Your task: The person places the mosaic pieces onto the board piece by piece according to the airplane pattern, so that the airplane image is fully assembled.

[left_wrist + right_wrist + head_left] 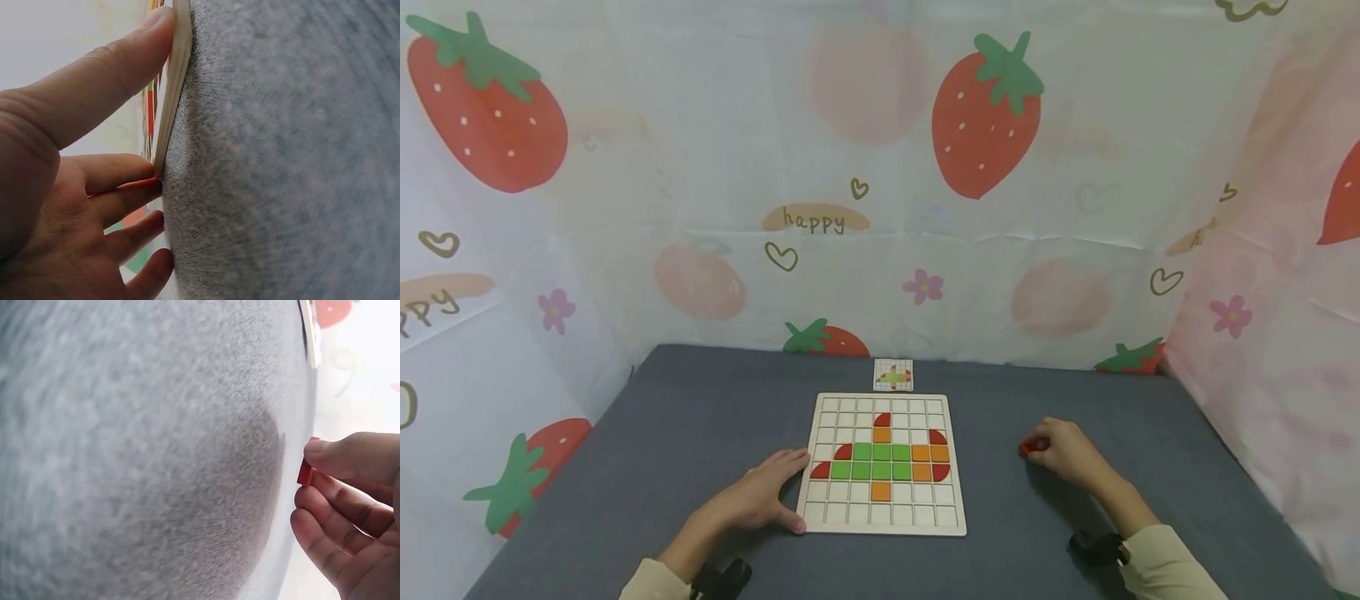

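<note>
A wooden grid board [917,507] lies flat on the table, with green, orange and red tiles set in its squares. My left hand [758,496] rests at the board's left edge, fingers extended toward its upper part and thumb at the near left corner. In the left wrist view, the thumb and fingertips meet the side of the board [174,94]. Off to the right of the board, my right hand [1070,454] pinches a small red tile [305,472] between thumb and fingers, just above the tablecloth. Most of that tile is covered from the head view.
Behind the board lies a small pattern card [892,376] showing a similar coloured figure on a grid. A dark grey cloth [730,392] covers the table. Strawberry-printed curtains [880,275] enclose the back and sides.
</note>
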Demonstrator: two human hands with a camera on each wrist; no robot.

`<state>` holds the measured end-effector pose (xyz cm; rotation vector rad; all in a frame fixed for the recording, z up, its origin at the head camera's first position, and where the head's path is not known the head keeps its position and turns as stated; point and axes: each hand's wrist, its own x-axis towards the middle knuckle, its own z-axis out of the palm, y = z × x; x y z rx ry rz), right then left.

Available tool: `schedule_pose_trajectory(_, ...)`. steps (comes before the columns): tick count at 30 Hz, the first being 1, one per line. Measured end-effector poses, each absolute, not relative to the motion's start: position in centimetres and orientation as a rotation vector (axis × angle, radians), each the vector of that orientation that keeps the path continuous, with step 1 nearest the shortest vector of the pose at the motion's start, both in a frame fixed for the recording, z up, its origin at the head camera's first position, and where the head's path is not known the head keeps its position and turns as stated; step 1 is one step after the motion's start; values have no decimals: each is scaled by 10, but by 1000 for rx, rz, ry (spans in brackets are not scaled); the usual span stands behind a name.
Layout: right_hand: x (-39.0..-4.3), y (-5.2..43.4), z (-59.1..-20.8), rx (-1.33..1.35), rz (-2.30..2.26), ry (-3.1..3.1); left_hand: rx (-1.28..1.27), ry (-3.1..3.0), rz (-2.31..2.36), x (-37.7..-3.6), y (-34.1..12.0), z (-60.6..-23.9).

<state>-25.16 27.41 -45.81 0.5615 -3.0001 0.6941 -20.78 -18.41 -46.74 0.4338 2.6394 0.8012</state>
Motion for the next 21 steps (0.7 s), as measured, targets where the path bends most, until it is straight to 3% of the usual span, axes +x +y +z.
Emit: schedule_pose_trajectory(21, -247, 250, -449, 528, 778, -2952, 435, 2640, 800, -207, -184, -467)
